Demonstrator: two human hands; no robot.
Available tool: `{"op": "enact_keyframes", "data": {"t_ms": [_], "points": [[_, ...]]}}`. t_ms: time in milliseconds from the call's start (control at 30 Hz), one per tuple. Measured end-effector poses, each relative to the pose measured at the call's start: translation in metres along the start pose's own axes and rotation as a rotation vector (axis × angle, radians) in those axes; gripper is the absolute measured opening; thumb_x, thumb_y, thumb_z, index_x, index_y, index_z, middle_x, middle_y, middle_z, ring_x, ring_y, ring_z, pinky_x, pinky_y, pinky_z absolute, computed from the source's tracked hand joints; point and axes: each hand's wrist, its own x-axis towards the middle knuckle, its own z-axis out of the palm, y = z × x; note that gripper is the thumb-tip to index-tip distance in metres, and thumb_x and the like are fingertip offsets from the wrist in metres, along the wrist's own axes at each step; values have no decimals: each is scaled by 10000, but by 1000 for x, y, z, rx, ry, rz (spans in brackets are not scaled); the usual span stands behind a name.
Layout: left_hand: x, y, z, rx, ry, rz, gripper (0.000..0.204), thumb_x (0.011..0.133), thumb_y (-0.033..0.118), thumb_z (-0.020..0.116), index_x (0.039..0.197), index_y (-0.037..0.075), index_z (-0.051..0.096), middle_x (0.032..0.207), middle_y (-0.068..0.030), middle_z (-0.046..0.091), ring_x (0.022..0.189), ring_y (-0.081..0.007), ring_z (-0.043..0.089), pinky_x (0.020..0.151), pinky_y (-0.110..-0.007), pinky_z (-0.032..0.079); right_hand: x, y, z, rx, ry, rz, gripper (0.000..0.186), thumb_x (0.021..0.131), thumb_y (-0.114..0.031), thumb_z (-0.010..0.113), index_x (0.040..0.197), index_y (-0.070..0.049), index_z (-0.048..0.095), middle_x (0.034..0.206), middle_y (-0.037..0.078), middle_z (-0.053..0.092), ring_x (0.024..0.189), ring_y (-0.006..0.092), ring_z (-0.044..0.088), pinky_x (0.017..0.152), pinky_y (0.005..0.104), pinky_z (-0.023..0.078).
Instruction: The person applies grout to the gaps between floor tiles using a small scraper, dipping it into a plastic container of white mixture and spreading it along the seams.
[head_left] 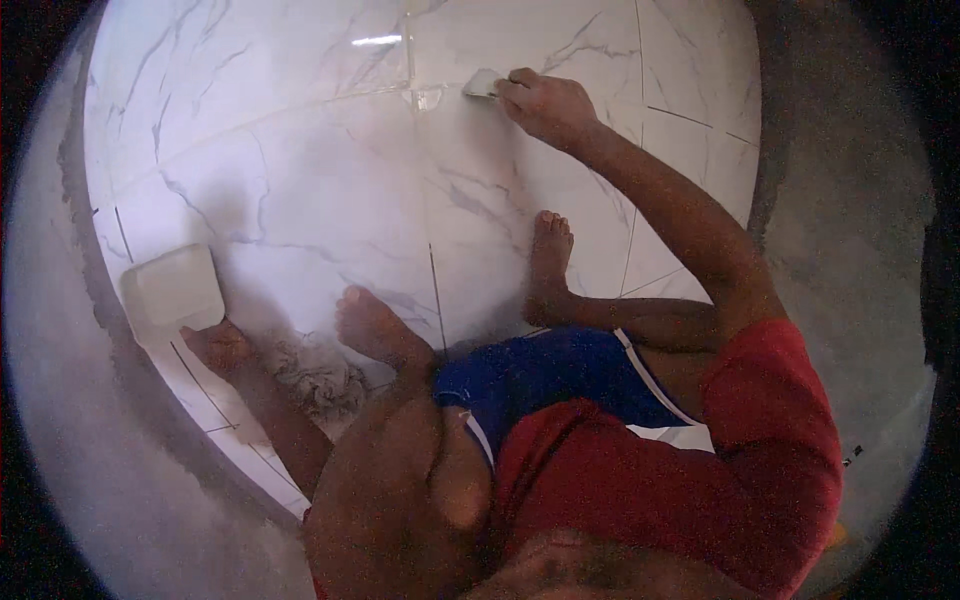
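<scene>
My right hand grips a small flat, pale scraper, held on the white marble-patterned tiles at a joint near the top centre, where pale wet paste shows along the seam. At the lower left, my left hand holds a white squarish container by its near end, with my fingers partly hidden beneath it.
A crumpled greyish cloth lies beside my left forearm. My bare feet rest on the tiles between my hands. Rough grey concrete borders the tiling at left and right.
</scene>
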Motion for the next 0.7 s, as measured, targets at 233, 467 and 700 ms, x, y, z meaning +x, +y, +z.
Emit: {"op": "enact_keyframes", "data": {"t_ms": [233, 467, 700], "points": [[-2, -22, 17, 434, 25, 231, 544, 980, 329, 606, 1380, -3, 447, 1328, -146, 549, 1104, -237, 557, 981, -381, 464, -32, 65, 1, -86, 147, -72, 224, 950, -260, 591, 1127, -134, 646, 1089, 54, 660, 893, 245, 696, 691, 403, 592], [-8, -18, -5, 379, 27, 172, 528, 984, 303, 576, 1383, -20, 448, 1377, -221, 526, 1239, -337, 526, 1096, -483, 403, 54, 2, -19, -97, 42, -88, 215, 945, -239, 568, 1108, -108, 616, 1063, 97, 647, 889, 276, 695, 694, 426, 592], [-37, 1, 39, 226, -265, -28, 612, 946, 290, 633, 1436, 8, 396, 1416, -186, 505, 1295, -339, 492, 1125, -495, 381, 8, 36, 2, -38, -121, -135, 228, 958, -224, 543, 1128, -86, 603, 1039, 127, 615, 880, 313, 693, 705, 449, 591]]}}
